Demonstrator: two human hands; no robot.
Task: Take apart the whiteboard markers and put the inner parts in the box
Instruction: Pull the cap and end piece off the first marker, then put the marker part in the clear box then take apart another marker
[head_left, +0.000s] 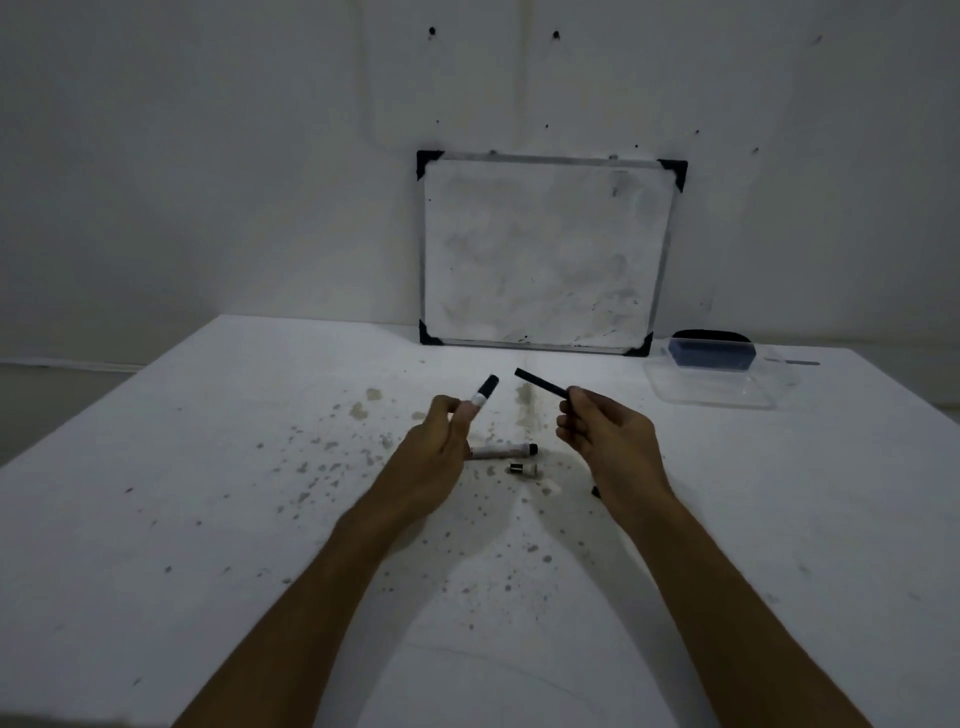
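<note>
My left hand grips a white marker barrel with a black end, tilted up and to the right. My right hand holds a thin black inner rod that points up-left toward the barrel; the two tips are a small gap apart. Between my hands, on the table, lies a second whiteboard marker on its side. A small black-and-white cap piece rests just below it. A clear plastic box sits at the far right of the table.
A small whiteboard leans against the wall at the back of the white, ink-spotted table. A dark blue eraser sits at the box's far side. A small black piece peeks out beside my right wrist.
</note>
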